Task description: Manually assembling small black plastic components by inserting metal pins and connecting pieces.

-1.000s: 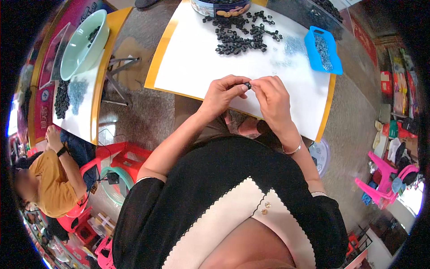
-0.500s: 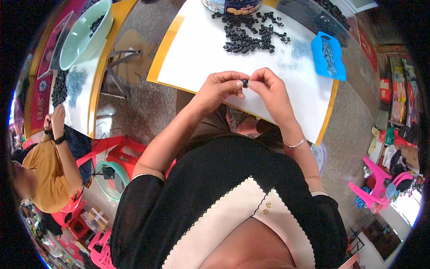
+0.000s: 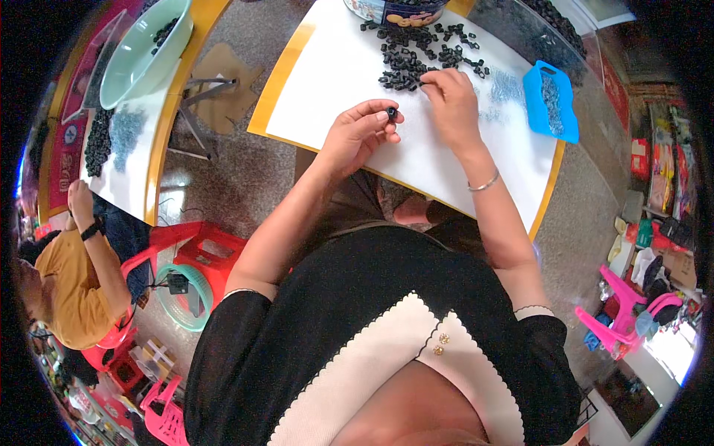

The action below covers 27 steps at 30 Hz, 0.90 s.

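Observation:
Between the thumb and fingers of my left hand [image 3: 355, 135] is a small black plastic piece [image 3: 392, 113] with a hole in its end. My right hand [image 3: 452, 110] reaches over the white table [image 3: 312, 89], its thumb and forefinger pinched together at the near edge of a pile of black plastic pieces [image 3: 405, 65]. A dark speck shows at those fingertips, but whether it is held or lies in the pile is unclear. Right of the pile are scattered small clear bits [image 3: 507, 85]. More of them fill a blue tray [image 3: 552, 104].
A printed round tub [image 3: 394, 10] stands behind the pile. At the far left another person [image 3: 78, 282] sits by a second table [image 3: 137, 175] with a pale green basin [image 3: 145, 56]. A red stool [image 3: 197, 253] and a pink chair [image 3: 621, 312] stand on the floor.
My hands have parted. The right one has gone forward to the pile, while the left has shifted slightly left and forward, still holding its black piece.

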Tool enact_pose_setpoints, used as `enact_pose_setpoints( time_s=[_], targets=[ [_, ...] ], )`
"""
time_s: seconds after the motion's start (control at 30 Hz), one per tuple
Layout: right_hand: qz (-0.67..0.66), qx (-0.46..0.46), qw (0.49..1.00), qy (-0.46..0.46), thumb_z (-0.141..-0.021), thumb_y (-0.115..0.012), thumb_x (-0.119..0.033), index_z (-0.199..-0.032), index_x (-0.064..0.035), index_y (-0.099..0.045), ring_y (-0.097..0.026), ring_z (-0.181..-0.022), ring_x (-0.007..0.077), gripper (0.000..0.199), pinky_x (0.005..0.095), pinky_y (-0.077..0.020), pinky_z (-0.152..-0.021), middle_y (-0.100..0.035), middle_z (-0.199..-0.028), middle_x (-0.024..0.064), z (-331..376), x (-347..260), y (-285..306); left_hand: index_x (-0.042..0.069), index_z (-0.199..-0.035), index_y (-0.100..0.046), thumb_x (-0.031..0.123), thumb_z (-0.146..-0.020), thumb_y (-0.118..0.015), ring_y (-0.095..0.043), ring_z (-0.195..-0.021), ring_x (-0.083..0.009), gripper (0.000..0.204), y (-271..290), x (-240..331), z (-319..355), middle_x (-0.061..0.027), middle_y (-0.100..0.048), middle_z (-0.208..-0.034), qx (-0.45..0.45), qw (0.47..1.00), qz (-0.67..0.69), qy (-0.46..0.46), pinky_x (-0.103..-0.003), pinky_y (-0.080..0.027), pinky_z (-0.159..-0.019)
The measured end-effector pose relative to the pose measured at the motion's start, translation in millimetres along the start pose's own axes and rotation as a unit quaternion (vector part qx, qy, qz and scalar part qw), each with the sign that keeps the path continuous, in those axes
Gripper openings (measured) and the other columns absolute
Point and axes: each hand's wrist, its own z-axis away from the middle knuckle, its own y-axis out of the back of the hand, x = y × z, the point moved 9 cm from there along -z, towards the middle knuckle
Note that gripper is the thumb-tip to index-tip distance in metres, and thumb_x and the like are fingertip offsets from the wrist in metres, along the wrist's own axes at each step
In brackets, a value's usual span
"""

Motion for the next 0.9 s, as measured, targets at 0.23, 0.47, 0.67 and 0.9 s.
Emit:
enact_pose_setpoints(
  time_s=[0.23,0.47,0.67,0.9],
  targets=[
    [-0.500,-0.083,0.807,-0.302,-0.084,-0.057,-0.002,-0.101,0.0012,-0.060,-0.057,-0.078,0.0117,0.018,0.0249,-0.0459,-0.073,-0.065,-0.093,0.0090,42,18,-10,-0.005,-0.110,-0.053,0.004,-0.088,-0.052,-0.060,-0.075,-0.0148,0.024,2,-3,1,-0.0149,-0.061,-0.096,0.034,0.999,-0.003,0.003,-0.029,-0.052,-0.074],
    [-0.606,-0.082,0.719,-0.332,-0.083,-0.056,-0.001,-0.098,0.0026,-0.059,-0.058,-0.080,0.0140,0.016,0.0263,-0.0473,-0.074,-0.064,-0.092,0.0117,59,-4,-11,-0.005,-0.111,-0.053,0.005,-0.088,-0.052,-0.059,-0.073,-0.0151,0.025,-2,0,8,-0.0143,-0.061,-0.096,0.070,0.996,-0.045,0.014,-0.029,-0.051,-0.074],
    [-0.635,-0.092,0.706,-0.300,-0.083,-0.053,-0.001,-0.099,0.0010,-0.059,-0.057,-0.079,0.0144,0.017,0.0277,-0.0468,-0.075,-0.063,-0.092,0.0112,60,-13,-1,-0.003,-0.110,-0.056,0.006,-0.088,-0.054,-0.059,-0.074,-0.0144,0.024,-9,0,15,-0.0125,-0.062,-0.095,0.057,0.997,-0.045,0.017,-0.028,-0.051,-0.074],
    [-0.548,-0.080,0.793,-0.256,-0.084,-0.055,-0.003,-0.099,0.0018,-0.059,-0.052,-0.074,0.0102,0.016,0.0232,-0.0429,-0.070,-0.063,-0.088,0.0076,62,-25,16,-0.003,-0.109,-0.057,0.006,-0.087,-0.056,-0.060,-0.074,-0.0152,0.023,-28,5,20,-0.0135,-0.062,-0.095,0.040,0.997,-0.060,0.006,-0.029,-0.052,-0.072]
  ],
)
